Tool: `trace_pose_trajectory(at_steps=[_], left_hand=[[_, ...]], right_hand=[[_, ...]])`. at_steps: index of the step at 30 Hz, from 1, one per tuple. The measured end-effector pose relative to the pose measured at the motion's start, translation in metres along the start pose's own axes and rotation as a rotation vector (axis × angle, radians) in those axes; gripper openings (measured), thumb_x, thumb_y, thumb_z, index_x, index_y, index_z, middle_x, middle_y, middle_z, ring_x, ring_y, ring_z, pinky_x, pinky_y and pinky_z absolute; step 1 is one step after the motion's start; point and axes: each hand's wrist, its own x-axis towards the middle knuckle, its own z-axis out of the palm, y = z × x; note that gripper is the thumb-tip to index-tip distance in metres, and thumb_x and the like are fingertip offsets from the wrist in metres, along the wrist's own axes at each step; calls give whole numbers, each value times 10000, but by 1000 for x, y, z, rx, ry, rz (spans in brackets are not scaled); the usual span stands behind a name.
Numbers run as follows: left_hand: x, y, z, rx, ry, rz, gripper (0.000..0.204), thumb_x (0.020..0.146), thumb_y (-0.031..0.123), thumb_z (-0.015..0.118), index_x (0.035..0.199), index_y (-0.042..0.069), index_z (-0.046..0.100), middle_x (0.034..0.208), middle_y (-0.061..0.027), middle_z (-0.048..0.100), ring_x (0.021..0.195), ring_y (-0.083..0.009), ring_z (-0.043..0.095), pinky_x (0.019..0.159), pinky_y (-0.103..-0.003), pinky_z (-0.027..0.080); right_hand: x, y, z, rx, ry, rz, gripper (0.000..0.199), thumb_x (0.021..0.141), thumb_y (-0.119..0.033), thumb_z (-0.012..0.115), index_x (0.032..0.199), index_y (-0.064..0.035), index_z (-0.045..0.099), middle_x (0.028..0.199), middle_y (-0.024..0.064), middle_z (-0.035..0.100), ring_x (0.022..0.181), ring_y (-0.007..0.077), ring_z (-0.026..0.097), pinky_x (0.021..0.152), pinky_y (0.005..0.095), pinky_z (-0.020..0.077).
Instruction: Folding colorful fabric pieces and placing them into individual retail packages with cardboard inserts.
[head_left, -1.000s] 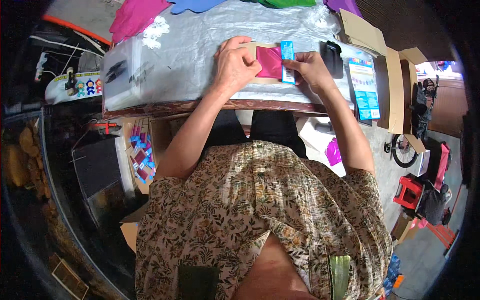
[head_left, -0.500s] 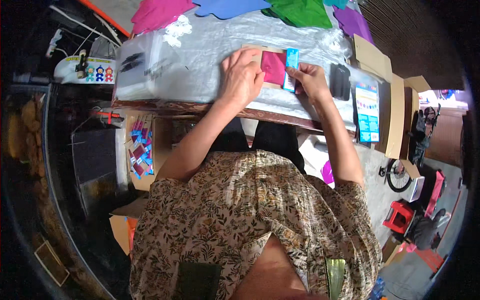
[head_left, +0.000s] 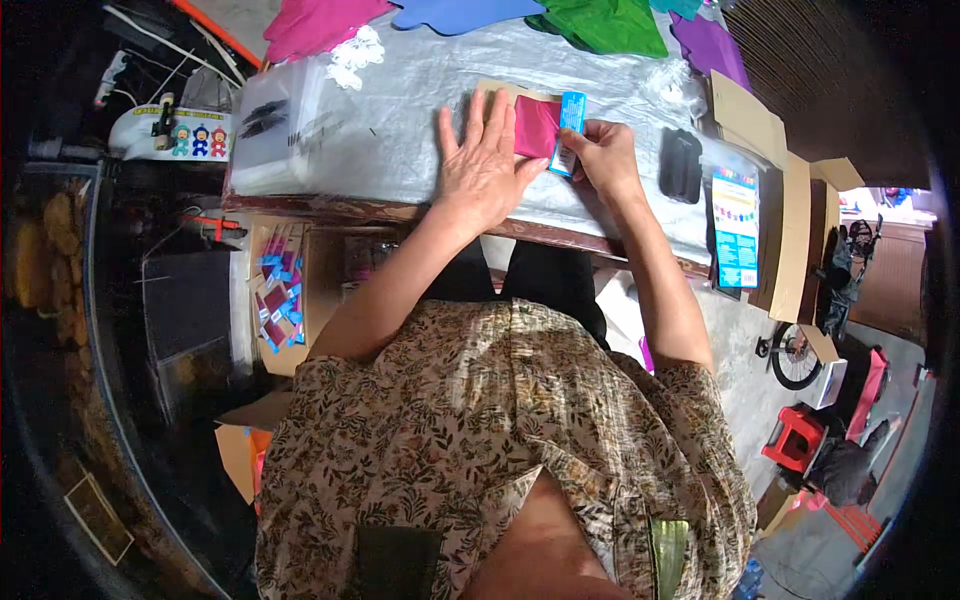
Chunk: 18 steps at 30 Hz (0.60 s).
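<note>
A flat pack of folded magenta fabric (head_left: 536, 127) with a tan card backing lies on the table, a blue printed label card (head_left: 571, 112) across its right end. My left hand (head_left: 480, 172) is open, fingers spread flat over the pack's left side, and its thumb reaches along the lower edge of the fabric. At the other end, my right hand (head_left: 607, 158) pinches the blue label card between thumb and fingers. The far side of that grip is hidden. Right of my right hand lies a stack of small black pieces (head_left: 681, 166).
Magenta (head_left: 325, 25), blue (head_left: 455, 14), green (head_left: 605, 25) and purple fabric (head_left: 710, 50) lie along the table's far edge. Clear plastic bags (head_left: 285, 130) sit at left, a larger printed card (head_left: 736, 225) at right. Below left, a cardboard box (head_left: 288, 355) holds finished-looking packs.
My left hand has flattened and spread its fingers on the pack. The pack, its label and my right hand have shifted slightly left.
</note>
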Motion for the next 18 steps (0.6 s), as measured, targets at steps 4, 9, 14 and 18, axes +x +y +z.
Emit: trace_pose_trajectory(at_steps=[4,9,14,18], left_hand=[[0,1,0,-33,-1,0,838,953,576,455,1481,-62,328,1609,-151,208,1500,-354,111,1156,-645,-4],[-3,0,4,-52,-35,3,790,975,533,442,1479,-64,326,1610,-166,192,1499,-359,111,1155,-649,3],[0,10,6,-70,-7,11,692,990,463,448,1464,-36,374,1601,-165,223,1493,-361,143,1158,-644,31],[-5,20,-33,-285,166,66,655,948,354,583,1463,-3,389,1579,-201,258,1487,-353,180,1169,-604,102]], right_hand=[[0,0,0,-18,18,9,238,889,-133,709,701,4,656,584,28,604,435,80,507,384,250,410],[-1,-3,9,-107,47,-69,238,882,-112,698,705,41,662,592,41,619,431,93,513,393,274,412],[3,1,7,37,21,-10,228,883,-131,704,703,6,673,594,26,618,461,90,533,432,259,411],[-9,1,-14,271,11,61,154,900,-157,706,797,-44,684,647,8,624,515,74,539,442,232,396]])
